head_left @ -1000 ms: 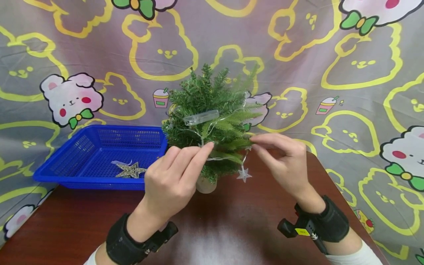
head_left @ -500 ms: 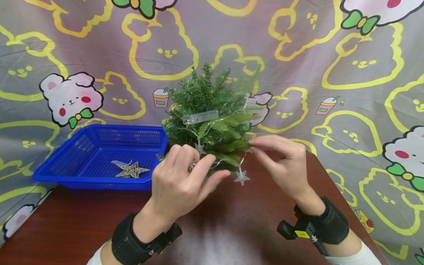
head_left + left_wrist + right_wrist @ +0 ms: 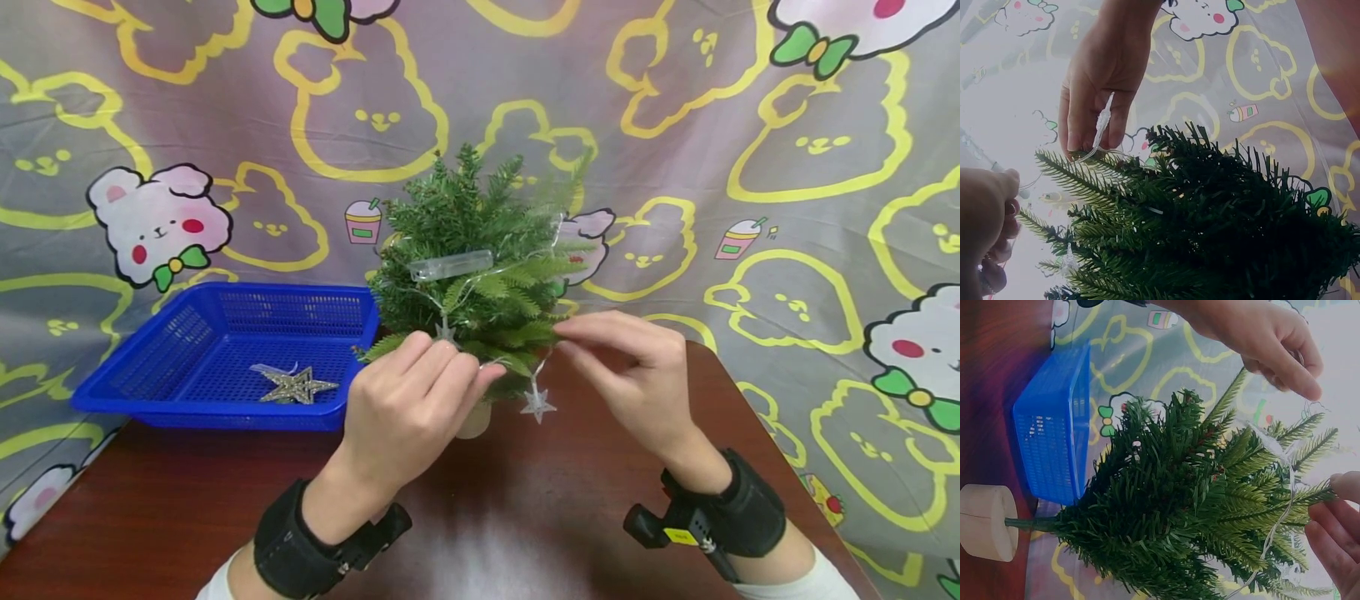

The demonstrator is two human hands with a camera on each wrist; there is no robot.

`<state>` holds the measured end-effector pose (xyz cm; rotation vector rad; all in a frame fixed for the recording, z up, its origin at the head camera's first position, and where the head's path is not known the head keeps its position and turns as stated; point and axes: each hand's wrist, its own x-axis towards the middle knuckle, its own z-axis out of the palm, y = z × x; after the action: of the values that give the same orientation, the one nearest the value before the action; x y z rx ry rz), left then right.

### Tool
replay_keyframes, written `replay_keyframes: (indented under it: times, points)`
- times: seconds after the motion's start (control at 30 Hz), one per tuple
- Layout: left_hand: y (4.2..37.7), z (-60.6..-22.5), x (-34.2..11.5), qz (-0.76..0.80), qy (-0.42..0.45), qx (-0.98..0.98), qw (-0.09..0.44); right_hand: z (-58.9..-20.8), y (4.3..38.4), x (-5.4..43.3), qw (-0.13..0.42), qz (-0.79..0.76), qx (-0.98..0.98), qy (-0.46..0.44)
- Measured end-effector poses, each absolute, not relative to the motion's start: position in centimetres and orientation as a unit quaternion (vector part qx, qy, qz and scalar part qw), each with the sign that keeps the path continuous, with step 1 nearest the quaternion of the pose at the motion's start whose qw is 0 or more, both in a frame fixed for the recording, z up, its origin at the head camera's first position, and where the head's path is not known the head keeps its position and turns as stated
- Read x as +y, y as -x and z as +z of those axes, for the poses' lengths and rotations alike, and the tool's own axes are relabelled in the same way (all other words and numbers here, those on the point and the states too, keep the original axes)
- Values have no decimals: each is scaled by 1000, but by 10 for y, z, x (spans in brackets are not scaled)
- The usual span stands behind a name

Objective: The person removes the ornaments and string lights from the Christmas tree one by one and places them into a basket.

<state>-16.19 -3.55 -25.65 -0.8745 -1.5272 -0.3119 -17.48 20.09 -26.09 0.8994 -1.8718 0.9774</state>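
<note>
A small artificial Christmas tree (image 3: 480,225) stands on a pale wooden base (image 3: 988,522). A clear string of lights (image 3: 1282,512) winds through its branches, with a clear battery case (image 3: 452,265) at the front and star-shaped lights (image 3: 538,405) hanging from the wire. My left hand (image 3: 416,408), at the tree's lower left, has its fingers curled and holds part of the wire (image 3: 1030,185); its fingertips are partly hidden in the head view. On the right side, my right hand (image 3: 637,367) pinches a branch tip (image 3: 1322,492), with the light wire running close beside the fingers.
A blue plastic basket (image 3: 225,408) stands left of the tree, with a glittery gold star (image 3: 296,385) in it. The brown table (image 3: 187,508) has a right edge near the right hand. A cartoon-printed cloth (image 3: 675,100) hangs behind.
My left hand has shifted right and a bit lower, its fingers uncurling and closing again. My right hand has moved slightly left. The hanging star light has swung a little left and down.
</note>
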Motion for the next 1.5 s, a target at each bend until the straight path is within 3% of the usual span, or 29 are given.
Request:
replay_keyframes:
  times: [0.4,0.93,1.5]
  points:
    - [162,-263,-38,-130,403,-719,552,-260,173,199,402,386,-741,-374]
    - [163,-266,-37,-195,372,-731,538,-257,177,210,375,425,-748,-345]
    - [167,-267,-36,-207,376,-731,531,-265,210,232,377,459,-770,-233]
